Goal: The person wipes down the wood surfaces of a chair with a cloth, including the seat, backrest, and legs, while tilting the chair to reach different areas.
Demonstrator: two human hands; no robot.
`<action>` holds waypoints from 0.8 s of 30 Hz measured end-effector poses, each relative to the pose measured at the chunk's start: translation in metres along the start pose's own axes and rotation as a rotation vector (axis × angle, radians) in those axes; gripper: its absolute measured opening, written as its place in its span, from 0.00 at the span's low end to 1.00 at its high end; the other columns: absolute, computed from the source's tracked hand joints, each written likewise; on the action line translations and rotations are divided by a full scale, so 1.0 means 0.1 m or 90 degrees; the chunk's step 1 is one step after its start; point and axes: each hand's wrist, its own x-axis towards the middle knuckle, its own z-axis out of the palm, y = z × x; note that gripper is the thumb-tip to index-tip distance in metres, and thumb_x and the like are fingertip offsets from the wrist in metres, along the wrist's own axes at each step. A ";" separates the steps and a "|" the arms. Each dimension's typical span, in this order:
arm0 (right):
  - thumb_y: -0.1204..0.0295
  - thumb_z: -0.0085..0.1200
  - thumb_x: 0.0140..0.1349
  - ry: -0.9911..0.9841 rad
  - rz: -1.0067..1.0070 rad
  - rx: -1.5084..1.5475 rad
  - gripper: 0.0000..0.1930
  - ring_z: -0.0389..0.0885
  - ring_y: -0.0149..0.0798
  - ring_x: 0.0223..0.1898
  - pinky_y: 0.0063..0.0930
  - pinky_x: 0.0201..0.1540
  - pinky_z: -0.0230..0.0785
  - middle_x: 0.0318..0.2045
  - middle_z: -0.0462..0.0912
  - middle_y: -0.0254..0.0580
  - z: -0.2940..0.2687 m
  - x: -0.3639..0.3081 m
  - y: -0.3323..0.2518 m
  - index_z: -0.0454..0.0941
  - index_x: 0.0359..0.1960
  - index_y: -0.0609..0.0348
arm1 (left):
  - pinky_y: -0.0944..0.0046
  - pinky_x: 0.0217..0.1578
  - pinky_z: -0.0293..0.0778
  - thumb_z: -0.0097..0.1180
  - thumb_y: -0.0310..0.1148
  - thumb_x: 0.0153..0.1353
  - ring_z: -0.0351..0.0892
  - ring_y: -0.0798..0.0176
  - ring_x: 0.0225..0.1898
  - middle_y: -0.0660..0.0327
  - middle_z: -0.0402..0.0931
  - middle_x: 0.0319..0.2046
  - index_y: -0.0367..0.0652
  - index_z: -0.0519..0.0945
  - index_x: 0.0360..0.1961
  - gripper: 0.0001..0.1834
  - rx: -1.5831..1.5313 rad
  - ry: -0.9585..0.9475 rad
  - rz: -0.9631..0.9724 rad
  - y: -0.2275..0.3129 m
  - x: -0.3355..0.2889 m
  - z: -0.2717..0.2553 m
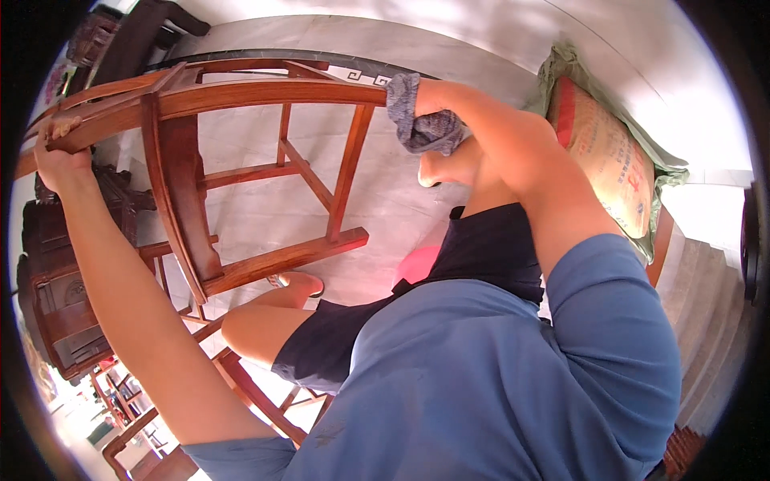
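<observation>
A reddish-brown wooden chair (265, 94) lies tipped over in front of me, its legs and crossbars exposed. At the far left, my left hand (62, 156) is closed around one of its long wooden bars. A grey cloth (407, 116) is bunched at the right end of the upper bar, covering that end. My right hand (435, 98) grips the cloth against the wood; most of its fingers are hidden by the fabric.
Dark carved wooden furniture (64, 297) stands at the left, with another wooden chair (253, 393) below it. A full sack (605, 152) in a green outer bag leans by the right wall. Steps (710, 305) are at the far right. Something pink (415, 263) sits between my legs.
</observation>
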 end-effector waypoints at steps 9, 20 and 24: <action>0.68 0.65 0.60 -0.028 0.039 0.072 0.17 0.85 0.43 0.46 0.38 0.50 0.76 0.48 0.86 0.50 -0.13 -0.51 0.01 0.83 0.49 0.61 | 0.55 0.33 0.79 0.57 0.29 0.62 0.71 0.60 0.21 0.63 0.68 0.19 0.39 0.74 0.31 0.06 -0.090 -0.101 -0.072 0.05 -0.70 0.44; 0.76 0.67 0.62 0.359 -0.132 0.898 0.25 0.81 0.40 0.57 0.37 0.62 0.74 0.59 0.83 0.44 -0.53 -0.85 -0.26 0.78 0.61 0.66 | 0.62 0.31 0.67 0.59 0.34 0.63 0.64 0.68 0.21 0.69 0.61 0.19 0.44 0.78 0.32 0.07 -0.173 -0.128 -0.123 0.07 -1.18 0.64; 0.71 0.68 0.62 0.438 -0.216 0.356 0.29 0.80 0.39 0.60 0.41 0.66 0.71 0.60 0.81 0.48 -0.51 -0.10 -1.24 0.74 0.65 0.63 | 0.63 0.31 0.67 0.59 0.35 0.63 0.64 0.67 0.22 0.69 0.62 0.19 0.44 0.77 0.32 0.07 -0.166 -0.154 -0.117 0.16 -1.31 0.71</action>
